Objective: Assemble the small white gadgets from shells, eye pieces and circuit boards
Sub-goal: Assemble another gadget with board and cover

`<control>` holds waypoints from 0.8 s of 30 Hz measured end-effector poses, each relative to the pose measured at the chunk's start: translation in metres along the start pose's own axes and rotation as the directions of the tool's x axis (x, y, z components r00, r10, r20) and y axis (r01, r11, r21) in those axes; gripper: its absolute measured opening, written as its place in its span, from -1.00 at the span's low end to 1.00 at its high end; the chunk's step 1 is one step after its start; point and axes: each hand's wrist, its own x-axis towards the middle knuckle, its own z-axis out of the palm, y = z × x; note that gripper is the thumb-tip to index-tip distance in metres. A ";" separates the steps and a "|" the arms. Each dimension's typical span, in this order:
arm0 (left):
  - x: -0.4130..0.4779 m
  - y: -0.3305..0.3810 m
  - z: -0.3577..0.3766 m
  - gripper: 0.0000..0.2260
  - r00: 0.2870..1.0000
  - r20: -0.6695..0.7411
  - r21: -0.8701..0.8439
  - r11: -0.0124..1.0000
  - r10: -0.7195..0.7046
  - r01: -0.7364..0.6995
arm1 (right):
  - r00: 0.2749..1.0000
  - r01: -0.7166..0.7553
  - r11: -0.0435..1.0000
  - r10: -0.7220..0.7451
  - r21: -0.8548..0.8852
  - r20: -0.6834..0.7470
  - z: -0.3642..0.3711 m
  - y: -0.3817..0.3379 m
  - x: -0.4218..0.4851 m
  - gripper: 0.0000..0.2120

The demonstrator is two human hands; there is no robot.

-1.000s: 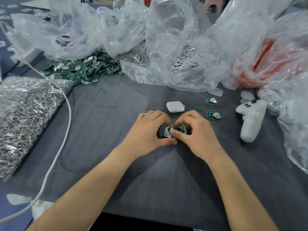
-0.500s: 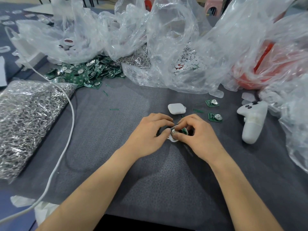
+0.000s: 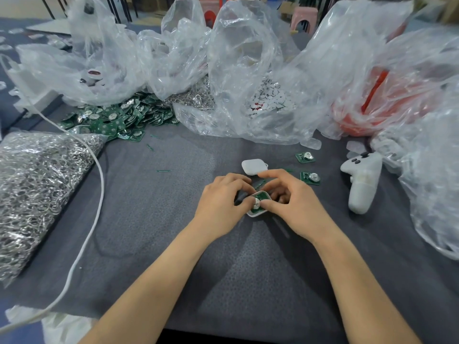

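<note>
A: Head view. Where was the work piece?
B: Middle of the tabletop [image 3: 154, 219], which had a grey cloth on it. An open shell [image 3: 255, 214], white with rounded corners, sat between both hands. Whether it touched the cloth or was lifted slightly, I couldn't tell; the fingers hid its underside.
A: Anything in it?
B: A green circuit board [image 3: 253, 210] lay inside the shell, with a round silver cell [image 3: 257, 201] on top, facing the camera.
A: Grips?
B: The left hand [image 3: 221, 204] had its grip clamped on the shell's left side, fingers curled and thumb tip at the board. The right hand [image 3: 295, 207] had its grip clamped on the right side, with the thumb on the near rim. Its index finger was stretched out above and the other fingers were curled behind.
A: Nearby parts?
B: A closed white gadget [image 3: 253, 166] lay just beyond the hands, near the right index fingertip. To the right of that were two loose boards, one farther [image 3: 305, 157] and one nearer [image 3: 310, 178], apart from each other. A white controller [image 3: 362, 187] with dark buttons lay well to the right.
A: Back of the scene?
B: A heap of green boards [image 3: 119, 120] at rear left. Clear plastic bags [image 3: 243, 58] ran along the rear. One held small white discs [image 3: 270, 100] and one covered something red-orange [image 3: 372, 103].
A: Left edge?
B: A bag of silver metal rings [image 3: 37, 184], with a white cable [image 3: 99, 189] running past it towards the near edge.
</note>
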 end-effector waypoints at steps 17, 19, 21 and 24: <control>-0.010 0.004 0.001 -0.78 0.982 -0.155 -0.540 0.841 -0.108 0.007 | 0.993 0.038 0.971 -0.011 0.235 -0.114 0.010 -0.014 -0.004 -0.79; -0.009 0.004 0.001 -0.79 0.983 -0.145 -0.552 0.834 -0.109 0.011 | 0.992 0.037 0.969 -0.006 0.246 -0.125 0.012 -0.014 -0.003 -0.77; -0.009 0.004 0.001 -0.80 0.985 -0.136 -0.556 0.831 -0.109 0.015 | 0.990 0.031 0.965 0.006 0.262 -0.139 0.013 -0.013 -0.003 -0.77; -0.009 0.006 0.002 -0.81 0.985 -0.137 -0.543 0.840 -0.104 0.013 | 0.990 -0.004 0.933 0.054 0.360 -0.130 0.014 -0.013 -0.003 -0.79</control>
